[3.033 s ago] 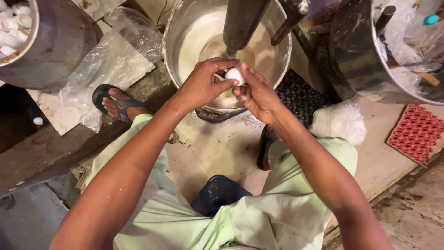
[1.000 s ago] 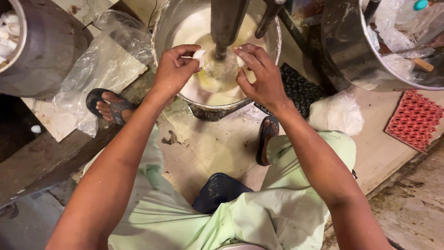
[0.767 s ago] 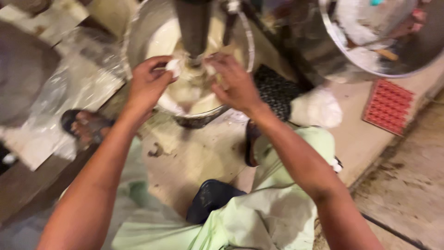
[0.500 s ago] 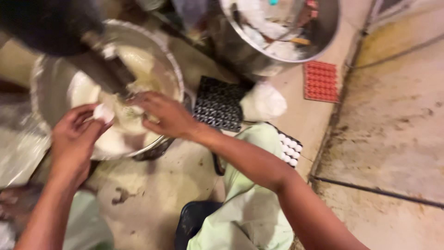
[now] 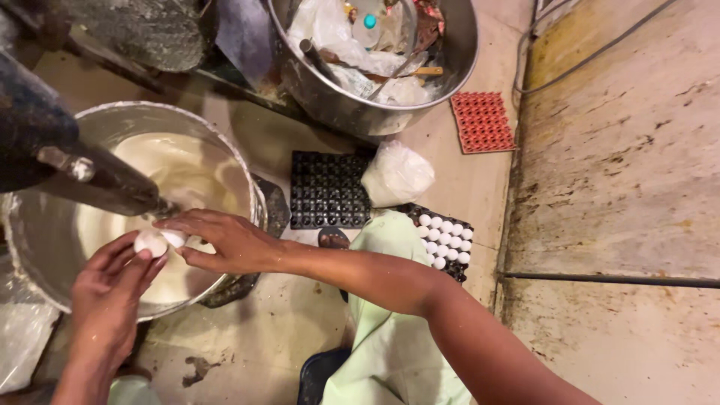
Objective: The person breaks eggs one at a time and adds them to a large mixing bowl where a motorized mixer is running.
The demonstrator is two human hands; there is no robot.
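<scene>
While fingers (image 5: 166,226) cover eggshell (image 5: 152,242), contents unseen, left hand (image 5: 112,289) cropped.

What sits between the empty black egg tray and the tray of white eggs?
In the head view, a tied clear plastic bag of white contents sits between the empty black egg tray and the tray of white eggs.

2 hands (image 5: 225,244), 1 eggshell (image 5: 154,241), 2 metal bowls (image 5: 247,176), 1 black tray w/ white eggs (image 5: 444,238), 1 empty black tray (image 5: 328,190), 1 red tray (image 5: 483,122), 1 plastic bag (image 5: 396,174).
</scene>
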